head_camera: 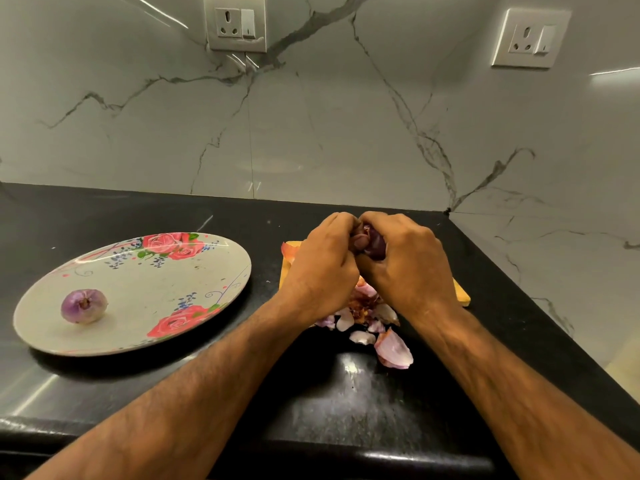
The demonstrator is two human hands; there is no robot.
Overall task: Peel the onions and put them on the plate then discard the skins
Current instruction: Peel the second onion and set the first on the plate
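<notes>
White marble backsplash (pixel 311 133) with grey veins ran behind the work area and turned a corner on the right. Below it lay the black, glossy surface (pixel 346 393), lit in patches near the front edge.

An oval plate (pixel 138 289), pale with red rose prints, sat on the left of the surface, well apart from the hands. Both forearms were bare and reached in from the bottom edge.

The left hand (pixel 322 268) and right hand (pixel 405 261) met above a wooden cutting board (pixel 462 296), knuckles up and fingers curled. Both gripped one dark red onion (pixel 374 244) between them. Only a small part of it showed in the gap between the fingers. Which fingers pulled at the skin, I could not tell. The board was mostly hidden under the hands, with just its left and right ends showing.

Loose onion skins (pixel 367 313), purple, white and brown, were heaped on the near end of the board and spilled onto the surface. The largest skin piece (pixel 394 351) lay cupped on the surface just beside the right forearm.

One peeled onion (pixel 84 305), pale purple, rested alone on the plate's near left part.

Two wall sockets were noted on the backsplash, one upper centre (pixel 236 22) and one upper right (pixel 531 38).
</notes>
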